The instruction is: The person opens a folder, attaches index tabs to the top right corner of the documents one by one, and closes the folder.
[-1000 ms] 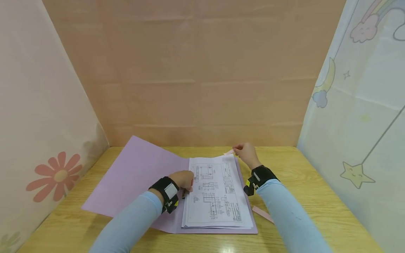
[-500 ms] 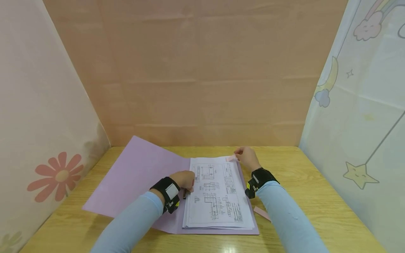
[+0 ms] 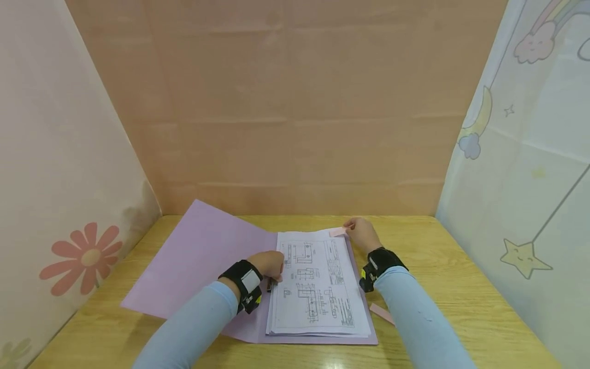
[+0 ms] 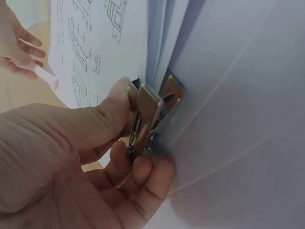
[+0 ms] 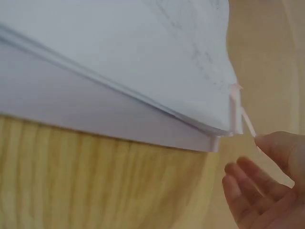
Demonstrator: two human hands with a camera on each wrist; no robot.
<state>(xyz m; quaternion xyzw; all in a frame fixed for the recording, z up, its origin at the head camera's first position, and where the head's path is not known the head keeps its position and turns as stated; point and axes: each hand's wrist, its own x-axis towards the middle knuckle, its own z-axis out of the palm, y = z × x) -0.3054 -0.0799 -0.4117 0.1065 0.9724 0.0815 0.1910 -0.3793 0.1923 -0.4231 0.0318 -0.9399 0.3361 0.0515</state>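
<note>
An open purple folder holds a stack of white sheets with technical line drawings. My left hand is at the stack's left edge, beside the fold. In the left wrist view, its thumb and fingers grip a metal spring clip at the sheets' edge. At the top right corner of the stack, my right hand pinches the end of a pink paper strip. That strip lies against the corner of the top sheet; the right wrist view shows its thin edge under the thumb.
A second pink strip lies on the wooden table right of the folder, partly behind the right sleeve. The folder's cover spreads to the left with its outer corner raised. Brown paper stands behind the table, with printed panels at both sides.
My right hand has come slightly down and right, bringing the pink strip from above the stack's edge onto the top right corner. The left hand keeps its grip on the clip.
</note>
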